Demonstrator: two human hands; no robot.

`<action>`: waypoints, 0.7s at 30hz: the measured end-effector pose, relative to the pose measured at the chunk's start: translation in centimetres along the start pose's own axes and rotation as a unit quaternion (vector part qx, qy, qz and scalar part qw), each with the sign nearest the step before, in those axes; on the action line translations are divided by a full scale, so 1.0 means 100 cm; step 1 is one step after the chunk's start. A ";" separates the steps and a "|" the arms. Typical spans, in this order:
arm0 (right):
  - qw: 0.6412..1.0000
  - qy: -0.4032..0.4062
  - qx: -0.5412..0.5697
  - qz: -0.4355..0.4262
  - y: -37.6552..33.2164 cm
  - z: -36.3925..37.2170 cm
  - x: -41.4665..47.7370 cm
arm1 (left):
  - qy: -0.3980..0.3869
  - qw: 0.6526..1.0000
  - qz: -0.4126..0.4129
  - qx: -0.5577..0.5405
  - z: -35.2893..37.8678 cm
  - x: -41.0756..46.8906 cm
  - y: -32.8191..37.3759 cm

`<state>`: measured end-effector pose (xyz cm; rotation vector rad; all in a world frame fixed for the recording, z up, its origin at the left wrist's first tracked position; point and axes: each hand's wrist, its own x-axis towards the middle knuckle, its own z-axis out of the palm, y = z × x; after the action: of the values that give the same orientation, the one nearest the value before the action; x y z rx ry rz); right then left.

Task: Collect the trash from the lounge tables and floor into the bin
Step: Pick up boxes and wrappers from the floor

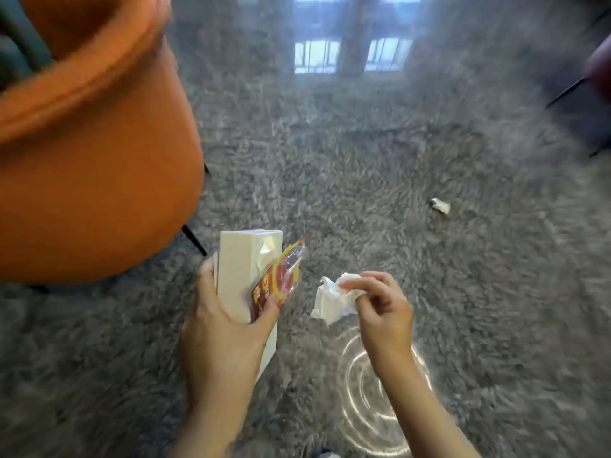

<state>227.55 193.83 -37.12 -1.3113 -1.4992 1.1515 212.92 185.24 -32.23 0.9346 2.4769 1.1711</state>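
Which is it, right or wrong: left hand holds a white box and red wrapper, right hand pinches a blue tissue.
Wrong: the head view shows the right hand pinching a white tissue. The left hand does hold the white box and red wrapper.

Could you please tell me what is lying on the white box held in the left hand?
A red wrapper lies on the white box, pinned by the left hand's thumb; tissue peeks from its slot. The box face beneath the wrapper is covered.

Lounge: shag rug (363,200), orange armchair (99,180), big windows (350,54).
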 end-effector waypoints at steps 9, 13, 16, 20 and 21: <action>0.988 0.087 -0.005 -0.127 -0.202 -0.100 0.036 | -0.032 0.992 0.111 -0.055 -0.094 0.024 0.197; 0.973 0.151 -0.038 -0.173 -0.260 -0.140 0.044 | -0.070 0.982 0.158 -0.073 -0.112 0.025 0.265; 0.963 0.185 -0.061 -0.188 -0.285 -0.172 0.050 | -0.099 0.972 0.199 -0.074 -0.113 0.026 0.306; 0.952 0.234 -0.060 -0.186 -0.293 -0.218 0.069 | -0.121 0.961 0.241 -0.064 -0.094 0.031 0.351; 0.953 0.241 -0.063 -0.175 -0.291 -0.227 0.075 | -0.128 0.960 0.240 -0.057 -0.088 0.033 0.359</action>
<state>241.26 202.77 -3.23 -1.2341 -1.3748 0.4698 222.25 199.03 0.91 1.5993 2.0122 1.2147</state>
